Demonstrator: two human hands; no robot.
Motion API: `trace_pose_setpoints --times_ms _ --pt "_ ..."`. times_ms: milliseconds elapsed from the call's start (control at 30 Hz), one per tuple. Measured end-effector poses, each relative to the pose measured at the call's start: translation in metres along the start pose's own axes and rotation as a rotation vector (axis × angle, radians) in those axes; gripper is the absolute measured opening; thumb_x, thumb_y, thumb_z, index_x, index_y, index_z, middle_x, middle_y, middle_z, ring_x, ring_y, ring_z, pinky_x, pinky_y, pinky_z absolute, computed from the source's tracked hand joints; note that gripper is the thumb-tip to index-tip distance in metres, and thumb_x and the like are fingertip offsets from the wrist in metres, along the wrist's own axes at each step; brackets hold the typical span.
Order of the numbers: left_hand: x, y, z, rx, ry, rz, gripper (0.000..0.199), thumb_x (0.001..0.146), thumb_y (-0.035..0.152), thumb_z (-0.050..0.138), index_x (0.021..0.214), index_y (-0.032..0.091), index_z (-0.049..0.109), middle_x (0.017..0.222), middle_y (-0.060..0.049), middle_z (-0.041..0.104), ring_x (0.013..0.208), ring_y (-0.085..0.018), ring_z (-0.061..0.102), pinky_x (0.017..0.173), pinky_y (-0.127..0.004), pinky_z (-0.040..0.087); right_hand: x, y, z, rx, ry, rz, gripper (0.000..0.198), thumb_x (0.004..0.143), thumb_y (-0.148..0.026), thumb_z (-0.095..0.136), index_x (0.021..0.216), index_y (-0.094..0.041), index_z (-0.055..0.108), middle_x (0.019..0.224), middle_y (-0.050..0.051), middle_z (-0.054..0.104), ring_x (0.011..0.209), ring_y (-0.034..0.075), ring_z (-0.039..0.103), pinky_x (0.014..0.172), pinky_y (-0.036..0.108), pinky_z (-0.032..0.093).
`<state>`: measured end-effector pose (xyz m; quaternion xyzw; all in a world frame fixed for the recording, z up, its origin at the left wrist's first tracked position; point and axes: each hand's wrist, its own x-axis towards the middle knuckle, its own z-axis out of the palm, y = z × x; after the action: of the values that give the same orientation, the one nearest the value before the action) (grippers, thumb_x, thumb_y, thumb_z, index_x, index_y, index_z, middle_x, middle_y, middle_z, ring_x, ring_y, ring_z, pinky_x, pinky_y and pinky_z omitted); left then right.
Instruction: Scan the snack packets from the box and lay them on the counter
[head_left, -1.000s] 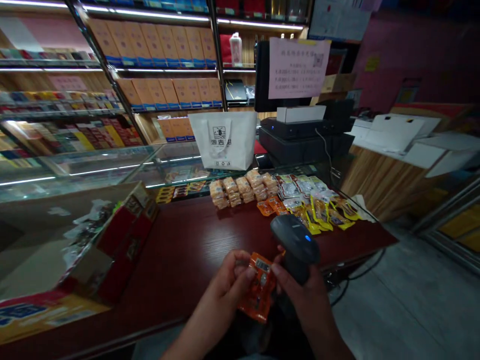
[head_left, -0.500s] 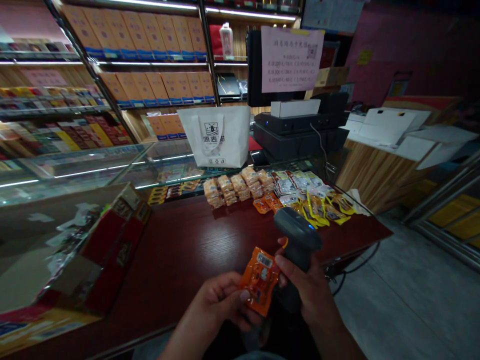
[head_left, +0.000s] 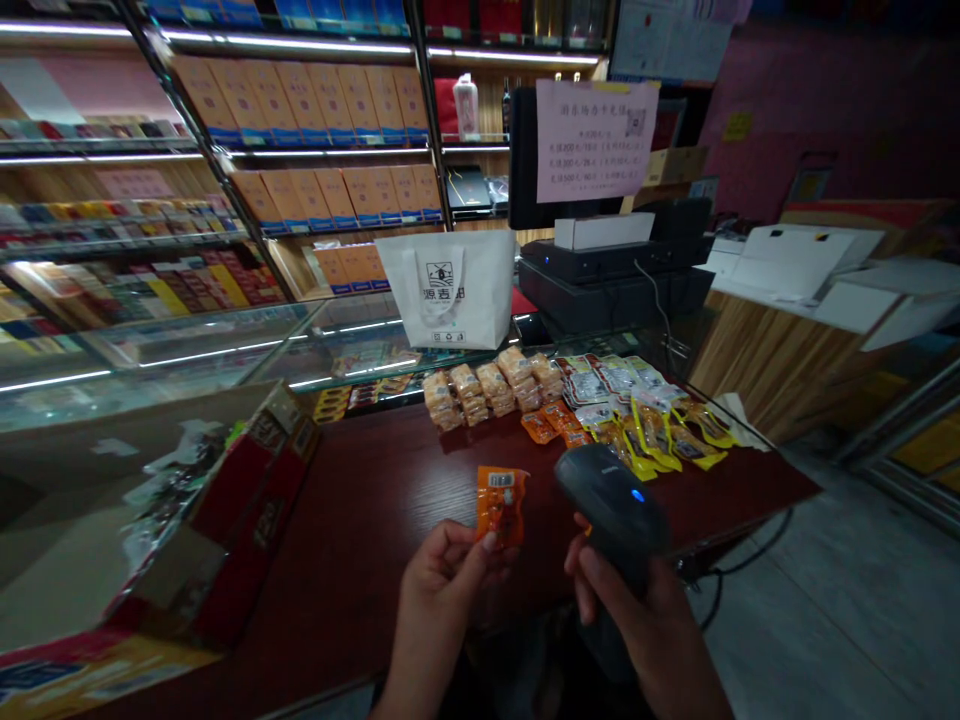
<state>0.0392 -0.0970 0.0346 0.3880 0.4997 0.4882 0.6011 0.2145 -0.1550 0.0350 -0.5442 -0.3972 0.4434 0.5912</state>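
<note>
Pinched in my left hand (head_left: 454, 575) is a small orange snack packet (head_left: 500, 505), held up with its barcode side toward me. My right hand (head_left: 626, 600) is wrapped round the handle of a black barcode scanner (head_left: 611, 505), which has a blue light on its head. The two hands are apart, the scanner to the right of the packet. Beyond them on the dark red counter (head_left: 390, 500) lie more orange packets (head_left: 555, 424), stacks of wrapped pastries (head_left: 491, 388), yellow-edged snack packets (head_left: 664, 432) and silvery packets (head_left: 615, 378).
An open cardboard box (head_left: 247, 520) with packets inside stands at the left. A white paper bag (head_left: 457, 290) is on the glass case behind the pastries. A monitor with a pink notice (head_left: 596, 140) stands over a black cash drawer (head_left: 615, 290). Cables hang off the counter's right side.
My left hand has moved the orange packet up and left, away from my right hand, whose fingers no longer touch it. The scanner has shifted slightly right and down. The camera view has tilted a little.
</note>
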Motion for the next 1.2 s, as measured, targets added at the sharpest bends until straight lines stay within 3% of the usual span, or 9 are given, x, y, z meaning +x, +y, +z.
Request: trace_pose_setpoints --times_ms 233,467,667,833,1033,1200 --pt "0.015 -0.004 -0.003 0.067 0.081 0.11 0.041 0.065 0.045 0.088 0.074 0.019 0.057 0.074 -0.001 0.077 0.069 -0.019 0.074 0.068 -0.025 0.058 -0.018 -0.006 0.011 0.023 -0.148 0.079 0.058 0.083 -0.075 0.061 0.077 -0.018 0.069 0.051 -0.002 0.055 0.049 0.014 0.049 0.057 0.028 0.04" --pt "0.02 -0.005 -0.003 0.08 0.095 0.128 0.038 0.067 0.042 0.087 0.074 0.02 0.057 0.073 -0.001 0.076 0.07 -0.019 0.075 0.07 -0.026 0.059 -0.013 -0.012 0.015 0.006 -0.1 0.116 0.06 0.078 -0.08 0.062 0.072 -0.02 0.069 0.048 -0.002 0.055 0.047 0.015 0.049 0.055 0.029 0.042" --pt "0.021 -0.002 0.0 0.095 0.112 0.146 0.036 0.066 0.042 0.088 0.072 0.019 0.061 0.076 -0.002 0.076 0.076 -0.021 0.075 0.072 -0.028 0.06 -0.009 -0.001 0.013 0.038 -0.18 0.087 0.056 0.085 -0.072 0.061 0.075 -0.018 0.068 0.05 -0.002 0.056 0.045 0.012 0.049 0.053 0.027 0.04" --pt "0.025 -0.008 0.0 0.084 0.094 0.133 0.036 0.068 0.041 0.087 0.075 0.018 0.06 0.073 0.0 0.074 0.07 -0.017 0.074 0.067 -0.022 0.058 -0.009 -0.005 0.013 0.025 -0.137 0.11 0.058 0.081 -0.076 0.062 0.073 -0.019 0.068 0.049 -0.002 0.055 0.046 0.013 0.05 0.056 0.027 0.043" --pt "0.049 -0.019 0.02 -0.101 -0.06 -0.117 0.04 0.069 0.032 0.088 0.078 0.019 0.052 0.073 -0.003 0.075 0.069 -0.019 0.076 0.066 -0.026 0.06 -0.004 -0.007 -0.003 0.01 -0.008 0.084 0.058 0.081 -0.077 0.061 0.07 -0.02 0.067 0.049 -0.003 0.053 0.047 0.014 0.049 0.056 0.029 0.043" --pt "0.072 -0.019 0.055 -0.176 -0.149 -0.358 0.021 0.083 0.011 0.072 0.076 0.017 0.053 0.079 -0.01 0.077 0.072 -0.02 0.077 0.063 -0.024 0.06 0.001 -0.005 -0.028 0.037 0.17 0.098 0.059 0.084 -0.075 0.06 0.091 -0.018 0.071 0.053 -0.002 0.06 0.048 0.014 0.05 0.054 0.027 0.043"
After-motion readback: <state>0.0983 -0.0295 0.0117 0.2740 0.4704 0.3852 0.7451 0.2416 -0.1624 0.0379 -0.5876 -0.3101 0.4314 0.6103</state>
